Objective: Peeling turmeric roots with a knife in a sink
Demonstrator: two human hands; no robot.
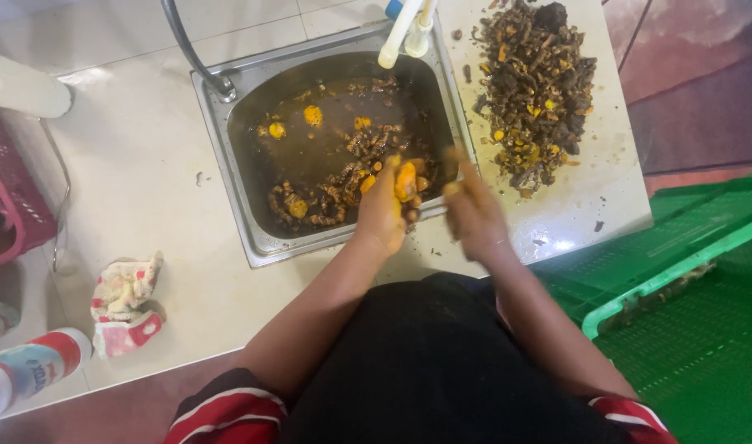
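Note:
My left hand (384,210) is shut on an orange-yellow turmeric root (406,181) over the front edge of a steel sink (244,205). My right hand (472,210), stained yellow, hovers just to the right of it, fingers extended and blurred, holding nothing that I can see. The sink holds murky brown water (327,148) with several muddy roots (310,205) and a few bright orange pieces floating in it.
A heap of dirty roots and peelings (536,90) lies on the white counter to the right of the sink. A white tap (405,29) hangs over the sink's back edge. Green plastic crates (689,312) stand at right, a crumpled cloth (125,300) and a spray can (39,362) at left, and a pink basket (10,193) at the far left.

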